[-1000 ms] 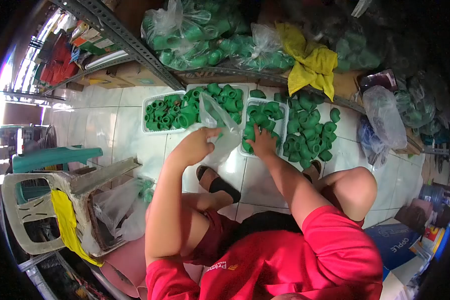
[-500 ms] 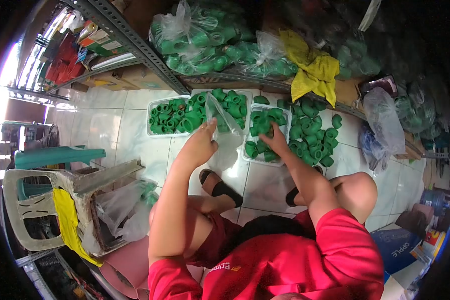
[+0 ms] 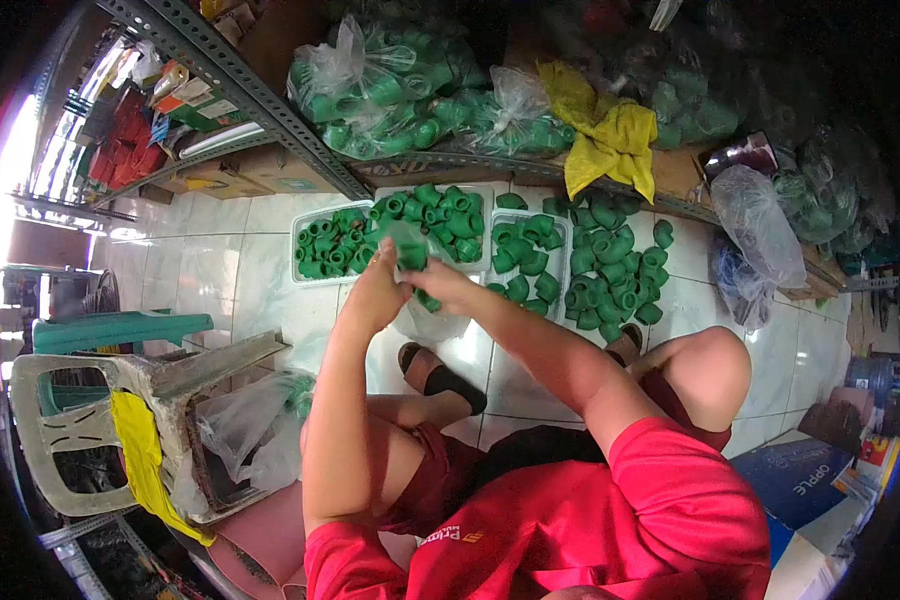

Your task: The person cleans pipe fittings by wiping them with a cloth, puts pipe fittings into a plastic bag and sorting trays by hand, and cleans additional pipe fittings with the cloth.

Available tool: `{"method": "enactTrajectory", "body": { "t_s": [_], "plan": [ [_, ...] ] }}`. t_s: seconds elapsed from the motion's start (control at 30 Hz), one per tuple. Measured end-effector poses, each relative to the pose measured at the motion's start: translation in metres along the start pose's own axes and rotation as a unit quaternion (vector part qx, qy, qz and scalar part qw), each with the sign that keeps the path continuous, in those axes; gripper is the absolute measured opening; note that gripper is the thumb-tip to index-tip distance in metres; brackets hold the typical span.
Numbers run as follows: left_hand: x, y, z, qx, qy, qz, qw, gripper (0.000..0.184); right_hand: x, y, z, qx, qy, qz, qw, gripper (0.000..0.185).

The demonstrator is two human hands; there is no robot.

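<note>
My left hand (image 3: 371, 294) is closed on the edge of a clear plastic bag (image 3: 425, 324), which hangs in front of me. At the bag's mouth my right hand (image 3: 444, 283) holds green pipe elbows (image 3: 411, 256), partly hidden by the fingers and plastic. Another green elbow (image 3: 427, 301) shows lower down, apparently inside the bag. Just beyond my hands are a left tray (image 3: 297, 272) of small green fittings and a middle tray (image 3: 486, 225) heaped with larger elbows. A right tray (image 3: 568, 262) holds several elbows, and a loose pile of elbows (image 3: 610, 265) lies beside it on the floor.
A metal shelf (image 3: 315, 150) bears bagged green fittings (image 3: 390, 90) and a yellow cloth (image 3: 610, 135). On the left stands a worn plastic chair (image 3: 30, 420) with a yellow cloth (image 3: 140, 450). A blue box (image 3: 790, 480) sits at right. My sandaled feet (image 3: 440, 375) flank the work area.
My right hand has moved left from the right tray to the bag, bringing green elbows with it. My left hand still holds the bag, now slightly lower and further left.
</note>
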State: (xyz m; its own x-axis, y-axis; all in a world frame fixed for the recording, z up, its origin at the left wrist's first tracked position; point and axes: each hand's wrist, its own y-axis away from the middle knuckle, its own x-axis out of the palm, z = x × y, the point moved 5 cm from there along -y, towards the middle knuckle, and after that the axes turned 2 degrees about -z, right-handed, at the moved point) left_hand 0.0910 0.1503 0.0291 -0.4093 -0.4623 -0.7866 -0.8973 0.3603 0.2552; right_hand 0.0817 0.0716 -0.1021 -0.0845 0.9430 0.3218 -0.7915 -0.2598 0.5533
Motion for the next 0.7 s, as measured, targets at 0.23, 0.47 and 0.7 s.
{"method": "enactTrajectory", "body": {
  "t_s": [0.23,0.47,0.7],
  "plan": [
    [0.015,0.003,-0.015,0.039,0.014,0.104,0.994,0.069,-0.019,-0.004,-0.017,0.054,0.078,-0.053,0.994,0.051],
    [0.006,0.005,-0.009,0.005,-0.023,0.072,0.997,0.067,-0.166,-0.014,-0.010,-0.194,0.496,-0.310,0.788,0.045],
    [0.008,0.003,-0.018,0.019,-0.044,0.098,0.994,0.065,-0.189,0.010,-0.012,0.124,0.601,-0.200,0.764,0.101]
  ]
}}
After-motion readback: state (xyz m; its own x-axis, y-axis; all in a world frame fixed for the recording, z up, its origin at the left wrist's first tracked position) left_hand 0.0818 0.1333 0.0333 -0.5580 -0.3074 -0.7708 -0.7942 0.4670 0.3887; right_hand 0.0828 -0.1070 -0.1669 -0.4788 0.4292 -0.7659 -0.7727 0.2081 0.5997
